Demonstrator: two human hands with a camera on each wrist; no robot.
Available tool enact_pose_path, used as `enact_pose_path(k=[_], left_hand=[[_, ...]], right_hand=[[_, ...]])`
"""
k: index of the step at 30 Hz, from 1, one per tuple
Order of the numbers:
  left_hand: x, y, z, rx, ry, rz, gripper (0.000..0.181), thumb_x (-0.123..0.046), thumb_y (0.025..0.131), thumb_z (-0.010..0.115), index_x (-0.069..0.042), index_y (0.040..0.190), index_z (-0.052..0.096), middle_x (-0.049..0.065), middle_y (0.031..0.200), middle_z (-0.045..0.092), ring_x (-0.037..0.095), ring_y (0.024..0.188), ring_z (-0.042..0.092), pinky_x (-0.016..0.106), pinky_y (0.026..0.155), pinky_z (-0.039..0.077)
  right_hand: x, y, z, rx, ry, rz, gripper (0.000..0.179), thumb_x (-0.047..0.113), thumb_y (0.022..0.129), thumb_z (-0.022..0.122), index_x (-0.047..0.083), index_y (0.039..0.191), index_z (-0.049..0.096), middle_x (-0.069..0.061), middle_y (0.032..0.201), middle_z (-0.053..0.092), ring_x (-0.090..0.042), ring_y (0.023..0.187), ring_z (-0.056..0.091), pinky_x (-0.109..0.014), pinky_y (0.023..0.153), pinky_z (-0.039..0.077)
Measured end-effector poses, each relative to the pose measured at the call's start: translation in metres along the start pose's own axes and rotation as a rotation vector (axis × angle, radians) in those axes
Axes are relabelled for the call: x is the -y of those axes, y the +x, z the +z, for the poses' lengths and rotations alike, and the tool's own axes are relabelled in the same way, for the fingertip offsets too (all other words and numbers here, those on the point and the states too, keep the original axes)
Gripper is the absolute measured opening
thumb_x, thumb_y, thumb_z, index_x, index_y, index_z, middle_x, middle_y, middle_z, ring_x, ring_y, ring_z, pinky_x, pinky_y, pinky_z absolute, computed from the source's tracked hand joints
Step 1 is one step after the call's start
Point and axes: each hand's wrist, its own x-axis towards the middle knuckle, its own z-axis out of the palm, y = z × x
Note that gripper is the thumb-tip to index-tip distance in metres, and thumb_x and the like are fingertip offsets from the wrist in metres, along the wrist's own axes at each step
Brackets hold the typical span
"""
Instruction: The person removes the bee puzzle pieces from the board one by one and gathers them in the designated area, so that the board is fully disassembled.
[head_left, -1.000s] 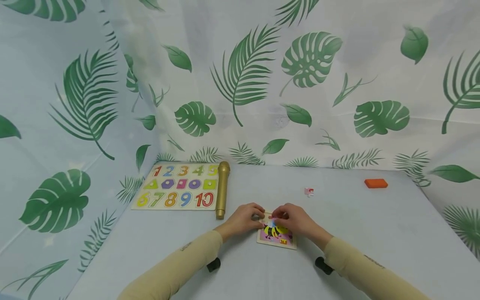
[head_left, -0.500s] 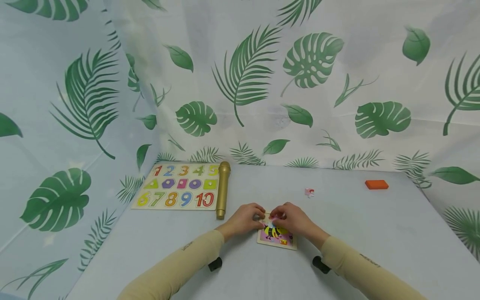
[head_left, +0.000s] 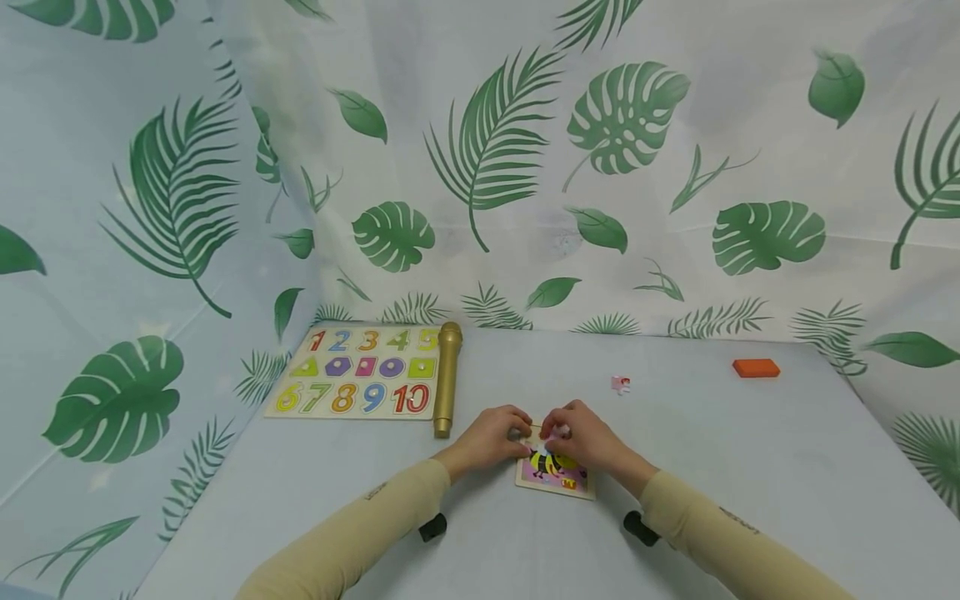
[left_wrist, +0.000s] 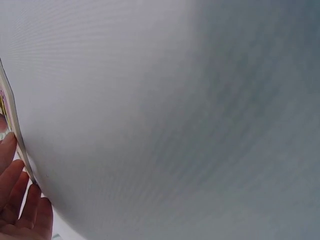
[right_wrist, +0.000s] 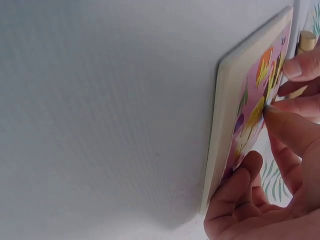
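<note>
A small square jigsaw board (head_left: 555, 493) with a yellow-and-black bee on pink lies on the table in front of me. My left hand (head_left: 491, 437) grips its left edge, thumb on the top face; the left wrist view shows the fingers (left_wrist: 31, 205) along the rim. Over the upper part of the picture, my right hand (head_left: 588, 437) pinches a puzzle piece (right_wrist: 265, 108) between thumb and forefinger, mostly hidden by the fingertips. The other right fingers curl at the board's near side in the right wrist view. One loose pink-and-white piece (head_left: 621, 384) lies farther back.
At the back left lies a wooden number board (head_left: 378, 353) with coloured digits and shapes. A gold microphone (head_left: 446, 379) lies along its right edge. An orange block (head_left: 756, 367) sits at the far right. Leaf-printed cloth (head_left: 480, 233) hangs behind and to the left.
My right hand and forearm have shifted slightly left, fingertips staying over the upper part of the board. The left hand keeps its grip on the edge.
</note>
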Motion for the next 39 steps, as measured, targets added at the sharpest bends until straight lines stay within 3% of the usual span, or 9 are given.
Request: enact_pose_path(k=[18,27,39], left_hand=[[-0.001,-0.0007,-0.0001,-0.007,0.013,0.012,0.024,-0.017,0.085,0.077,-0.005,0.106,0.074,0.002,0.122,0.065,0.017,0.118,0.057,0.031,0.104,0.043],[-0.0005,0.0,0.0004,-0.02,0.027,0.041,0.025,-0.016,0.084,0.077,-0.004,0.106,0.074,0.004,0.121,0.066,0.019,0.117,0.058,0.031,0.103,0.044],[-0.0012,-0.0002,-0.0011,-0.005,0.035,0.023,0.025,-0.018,0.085,0.077,-0.005,0.107,0.074,0.003,0.122,0.065,0.018,0.118,0.057,0.032,0.104,0.042]], right_hand=[[-0.001,0.0007,0.0013,-0.009,-0.01,-0.014,0.015,0.012,0.086,0.075,0.016,0.098,0.067,-0.01,0.106,0.052,-0.022,0.09,0.051,-0.044,0.084,0.051],[-0.0023,0.0009,-0.0001,-0.018,-0.023,-0.09,0.015,0.01,0.085,0.075,0.012,0.099,0.069,-0.004,0.096,0.056,-0.019,0.083,0.049,-0.034,0.073,0.046],[-0.0043,-0.0022,-0.0055,0.024,-0.006,-0.08,0.018,0.007,0.087,0.07,0.008,0.105,0.075,-0.007,0.104,0.054,-0.02,0.089,0.053,-0.037,0.079,0.05]])
